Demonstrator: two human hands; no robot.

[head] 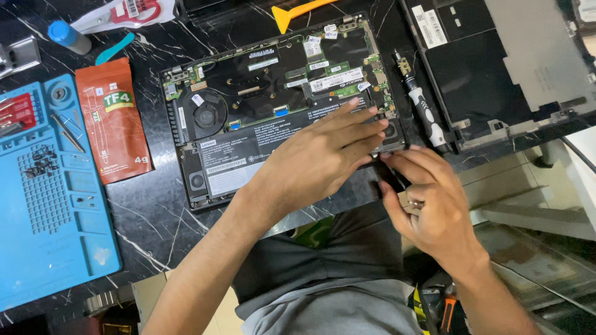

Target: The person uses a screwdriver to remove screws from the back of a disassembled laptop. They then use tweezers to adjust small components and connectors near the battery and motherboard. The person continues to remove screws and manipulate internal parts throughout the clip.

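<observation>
Opened black laptop chassis [273, 93] lies base-up on the dark marble-veined surface [143, 211], near its front edge. Bottom cover already off: the flat black panel [496, 68] lies to the right. Green boards, copper heat pipe, round fan [208, 115] and the flat matte black battery pack [248, 155] are all exposed and still seated.

Left hand [316, 158] lies flat over the battery's right end, fingers extended and close together, pressing down near the small speaker at the chassis corner. Right hand [431, 205] sits at that corner's outer edge, thumb and forefinger pinching a small dark part; can't tell what it is.

Loose dark screws [40, 162] are parked on the blue silicone repair mat [56, 229], so I'd judge unfastening is done. Black-and-white-handled screwdriver [422, 108] lies just beside the chassis, untouched. Glossy orange thermal-paste pouch [115, 121] and yellow plastic pry tool [298, 11] are idle.
</observation>
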